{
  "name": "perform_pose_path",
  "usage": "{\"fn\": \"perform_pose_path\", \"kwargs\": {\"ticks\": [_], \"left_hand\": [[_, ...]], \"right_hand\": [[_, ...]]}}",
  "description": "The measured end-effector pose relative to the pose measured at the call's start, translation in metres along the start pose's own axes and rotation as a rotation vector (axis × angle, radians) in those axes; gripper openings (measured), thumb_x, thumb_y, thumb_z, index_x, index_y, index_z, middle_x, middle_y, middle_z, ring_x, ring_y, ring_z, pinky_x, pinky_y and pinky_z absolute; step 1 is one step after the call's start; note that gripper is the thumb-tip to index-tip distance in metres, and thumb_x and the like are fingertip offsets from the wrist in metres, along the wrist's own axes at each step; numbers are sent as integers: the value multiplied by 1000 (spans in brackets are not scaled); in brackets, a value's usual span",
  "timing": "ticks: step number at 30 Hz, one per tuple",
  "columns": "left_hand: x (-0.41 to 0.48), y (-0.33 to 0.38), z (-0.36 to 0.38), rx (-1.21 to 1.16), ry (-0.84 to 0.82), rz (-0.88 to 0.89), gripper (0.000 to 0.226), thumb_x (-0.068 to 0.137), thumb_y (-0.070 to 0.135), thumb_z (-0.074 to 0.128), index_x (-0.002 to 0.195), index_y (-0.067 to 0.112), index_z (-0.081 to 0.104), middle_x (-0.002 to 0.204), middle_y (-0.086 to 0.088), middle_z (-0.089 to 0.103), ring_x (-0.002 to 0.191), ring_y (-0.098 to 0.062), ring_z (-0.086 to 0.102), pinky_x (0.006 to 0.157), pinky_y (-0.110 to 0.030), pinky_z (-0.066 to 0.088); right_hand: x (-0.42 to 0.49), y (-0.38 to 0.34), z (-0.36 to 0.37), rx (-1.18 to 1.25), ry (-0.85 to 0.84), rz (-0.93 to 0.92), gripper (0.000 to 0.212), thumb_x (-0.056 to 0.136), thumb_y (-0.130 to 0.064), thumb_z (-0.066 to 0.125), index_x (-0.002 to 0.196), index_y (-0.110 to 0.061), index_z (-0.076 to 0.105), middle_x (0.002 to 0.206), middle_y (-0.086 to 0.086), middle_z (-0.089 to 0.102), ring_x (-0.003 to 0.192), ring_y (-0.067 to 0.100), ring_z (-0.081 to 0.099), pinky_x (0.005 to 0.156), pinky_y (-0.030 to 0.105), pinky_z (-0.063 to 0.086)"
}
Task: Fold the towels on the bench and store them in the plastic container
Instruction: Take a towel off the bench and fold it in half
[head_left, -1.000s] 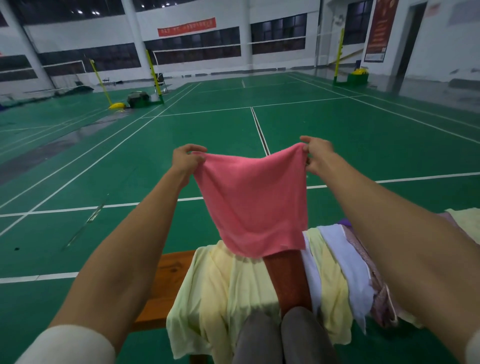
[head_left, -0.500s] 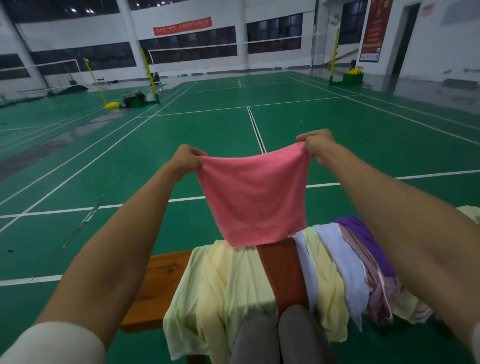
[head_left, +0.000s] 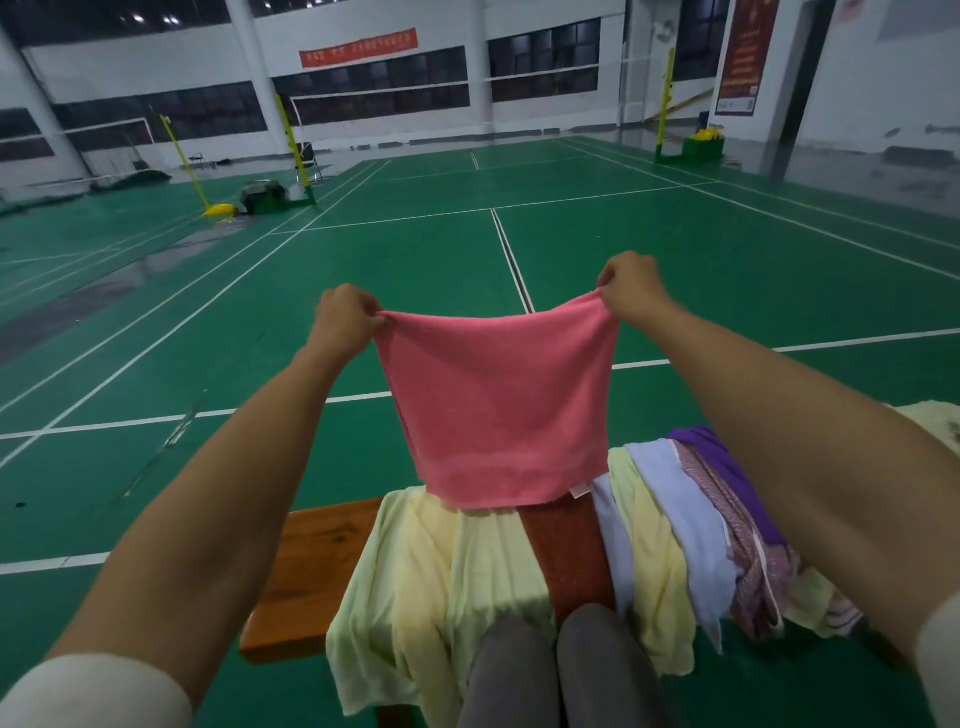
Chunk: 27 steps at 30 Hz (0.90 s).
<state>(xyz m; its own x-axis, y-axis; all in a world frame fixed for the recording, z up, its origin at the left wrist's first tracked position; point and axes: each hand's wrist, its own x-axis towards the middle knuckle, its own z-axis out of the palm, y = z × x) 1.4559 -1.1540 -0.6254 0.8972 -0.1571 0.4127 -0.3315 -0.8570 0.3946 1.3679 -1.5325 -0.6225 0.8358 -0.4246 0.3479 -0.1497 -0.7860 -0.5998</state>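
Note:
A pink towel hangs spread out in the air above the wooden bench. My left hand pinches its top left corner and my right hand pinches its top right corner. The towel's bottom hem hangs just over the pile below. On the bench lie a pale yellow towel, a dark red towel, a white towel, a patterned pink cloth and a purple cloth. No plastic container is in view.
My knees in grey trousers press against the bench's near side. The green court floor with white lines stretches ahead. Yellow net posts and a yellow-and-green base stand far off.
My two hands have drawn further apart, stretching the pink towel's top edge wider and flatter. The towel has risen slightly clear of the pile.

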Motion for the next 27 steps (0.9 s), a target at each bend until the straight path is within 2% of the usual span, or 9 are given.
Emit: {"fn": "perform_pose_path", "kwargs": {"ticks": [5, 8, 9, 12, 14, 18, 22, 24, 27], "left_hand": [[2, -16, -8, -3, -41, -57, 17, 87, 31, 77, 94, 16, 81, 83, -10, 73, 80, -29, 66, 73, -36, 51], [2, -19, -10, 19, -48, -51, 16, 91, 29, 72, 96, 16, 81, 86, -11, 73, 82, -31, 66, 75, -37, 52], [1, -19, -9, 33, -50, -44, 16, 92, 28, 70, 95, 15, 80, 87, -12, 73, 83, -31, 66, 75, -38, 53], [-2, -17, -8, 64, -36, -35, 20, 95, 23, 62, 92, 11, 78, 84, -14, 72, 82, -32, 66, 75, -40, 54], [-4, -15, -7, 77, -21, -46, 23, 96, 20, 57, 89, 9, 76, 83, -16, 71, 80, -34, 65, 72, -40, 52], [-7, -12, -1, 103, 2, -42, 27, 98, 16, 51, 83, 5, 71, 81, -18, 66, 81, -37, 65, 66, -37, 45], [-10, -9, 6, 128, 56, -16, 28, 102, 24, 50, 99, 9, 73, 109, -18, 58, 104, -37, 58, 85, -48, 51], [-10, -10, 7, 127, 51, -67, 30, 102, 28, 49, 104, 10, 72, 115, -18, 56, 109, -38, 56, 90, -50, 51], [-6, -9, 9, 79, 73, -166, 29, 99, 26, 45, 104, 10, 69, 113, -21, 64, 105, -40, 60, 86, -46, 51]], "right_hand": [[-2, -4, 1, 25, -11, 24, 28, 91, 3, 59, 104, -10, 79, 111, 12, 75, 107, 29, 67, 95, 34, 53], [-5, -10, 3, 327, -87, 191, 38, 88, 12, 47, 89, -11, 77, 103, 14, 72, 82, 22, 67, 72, 32, 59], [-7, -12, 3, 457, -123, 256, 36, 88, 15, 47, 88, -8, 75, 104, 16, 72, 78, 21, 66, 69, 32, 59], [-7, -12, 3, 566, -245, 290, 26, 88, 18, 54, 107, 9, 70, 110, 19, 69, 81, 21, 65, 75, 30, 61], [-5, -6, 3, 451, -296, 211, 34, 84, 20, 59, 116, 12, 67, 105, 16, 67, 81, 21, 65, 74, 26, 62], [0, 0, 5, -1, -268, 1, 27, 78, 3, 75, 104, -6, 78, 97, 12, 76, 82, 21, 70, 84, 33, 60], [-1, -6, 10, -130, -172, -42, 19, 83, 2, 66, 96, -4, 79, 83, 16, 75, 68, 26, 73, 76, 38, 63], [-1, -7, 11, -137, -134, -57, 23, 84, 0, 63, 97, -9, 79, 91, 17, 74, 73, 30, 72, 76, 41, 63], [1, -10, 11, -105, 25, -101, 24, 89, -6, 60, 102, -14, 78, 110, 15, 67, 92, 32, 66, 86, 38, 56]]}}
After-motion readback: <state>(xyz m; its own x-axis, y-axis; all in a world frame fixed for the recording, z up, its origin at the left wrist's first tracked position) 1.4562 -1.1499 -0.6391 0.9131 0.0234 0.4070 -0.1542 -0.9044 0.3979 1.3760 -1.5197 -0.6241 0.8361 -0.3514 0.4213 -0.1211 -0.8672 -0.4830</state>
